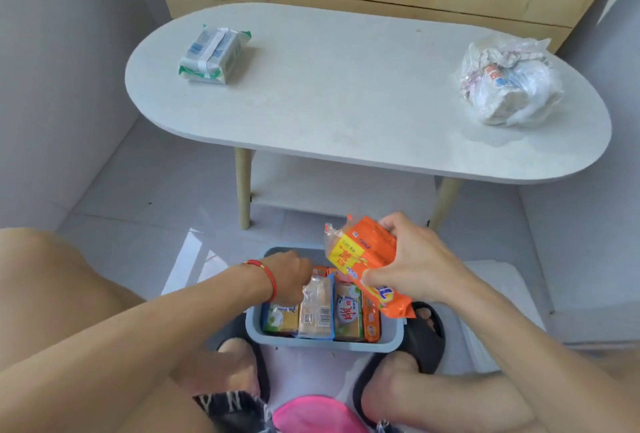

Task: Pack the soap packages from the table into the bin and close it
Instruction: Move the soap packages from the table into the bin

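A grey-blue bin (323, 341) stands on the floor between my feet, with several soap packages (316, 311) standing upright inside. My right hand (415, 259) grips an orange soap package (367, 266) tilted just above the bin's right side. My left hand (289, 277) reaches into the bin's left part, its fingers down among the packages and hidden, so its hold cannot be made out. On the white oval table (346, 103) lies a white-and-green soap package (213, 53) at the far left.
A crumpled clear plastic bag (509, 81) with wrappers sits on the table's right end. A white lid-like flat piece (498, 280) lies on the floor right of the bin. Black slippers (427, 339) flank the bin. Walls close in on both sides.
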Tool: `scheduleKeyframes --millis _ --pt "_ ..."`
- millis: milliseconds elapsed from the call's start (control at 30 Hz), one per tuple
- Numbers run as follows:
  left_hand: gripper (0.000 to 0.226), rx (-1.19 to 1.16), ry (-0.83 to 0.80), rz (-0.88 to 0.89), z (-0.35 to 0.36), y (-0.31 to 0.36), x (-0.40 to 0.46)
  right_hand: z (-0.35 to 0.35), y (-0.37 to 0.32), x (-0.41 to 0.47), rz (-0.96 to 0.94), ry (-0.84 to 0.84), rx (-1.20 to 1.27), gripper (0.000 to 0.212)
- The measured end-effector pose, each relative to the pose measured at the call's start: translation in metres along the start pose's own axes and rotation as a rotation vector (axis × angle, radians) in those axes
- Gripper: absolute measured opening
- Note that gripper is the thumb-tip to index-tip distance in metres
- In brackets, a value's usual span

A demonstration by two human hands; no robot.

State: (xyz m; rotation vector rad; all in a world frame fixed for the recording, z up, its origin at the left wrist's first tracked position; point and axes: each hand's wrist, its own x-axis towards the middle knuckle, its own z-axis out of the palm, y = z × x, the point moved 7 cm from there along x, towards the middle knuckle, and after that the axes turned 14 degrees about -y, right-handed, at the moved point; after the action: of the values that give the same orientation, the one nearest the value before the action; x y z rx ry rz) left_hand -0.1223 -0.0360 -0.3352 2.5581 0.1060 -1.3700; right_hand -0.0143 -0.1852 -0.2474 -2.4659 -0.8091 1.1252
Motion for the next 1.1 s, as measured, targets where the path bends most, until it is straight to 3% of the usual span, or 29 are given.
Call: scheduleKeyframes --millis 100,200,267,467,533,667,733,833,933,1100 --pt "0.047 0.094 0.023 0.029 0.026 0.011 0.043 0.029 0.027 0.022 0.111 -0.078 0.069 0.076" --pt "0.090 0.172 0.020 0.035 0.051 0.021 0.077 0.047 0.048 0.034 0.172 -0.072 0.158 0.076" --pt "0.107 0.245 0.000 -0.008 0.066 0.022 0.092 0.053 0.058 0.037 0.188 -0.039 0.193 0.077" --pt "0.116 0.346 0.164 -0.022 0.060 0.028 0.101 0.074 0.082 0.043 0.220 -0.047 0.342 0.077" --pt "0.109 0.141 0.160 0.009 0.050 0.026 0.097 0.076 0.087 0.046 0.228 -0.047 0.358 0.077" --pt "0.058 -0.238 0.163 0.114 0.018 0.016 0.085 0.080 0.092 0.053 0.268 -0.018 0.336 0.077" --pt "0.050 -0.328 0.181 0.115 -0.002 -0.005 0.075 0.086 0.088 0.056 0.283 0.007 0.308 0.073" --pt "0.054 -0.394 0.108 0.098 -0.015 -0.040 0.062 0.104 0.078 0.062 0.287 0.015 0.318 0.067" --pt "0.034 -0.332 0.087 0.024 -0.004 -0.064 0.062 0.125 0.066 0.070 0.312 0.041 0.368 0.071" --pt "0.023 -0.290 0.298 -0.122 0.026 -0.073 0.068 0.168 0.039 0.076 0.317 0.022 0.341 0.094"
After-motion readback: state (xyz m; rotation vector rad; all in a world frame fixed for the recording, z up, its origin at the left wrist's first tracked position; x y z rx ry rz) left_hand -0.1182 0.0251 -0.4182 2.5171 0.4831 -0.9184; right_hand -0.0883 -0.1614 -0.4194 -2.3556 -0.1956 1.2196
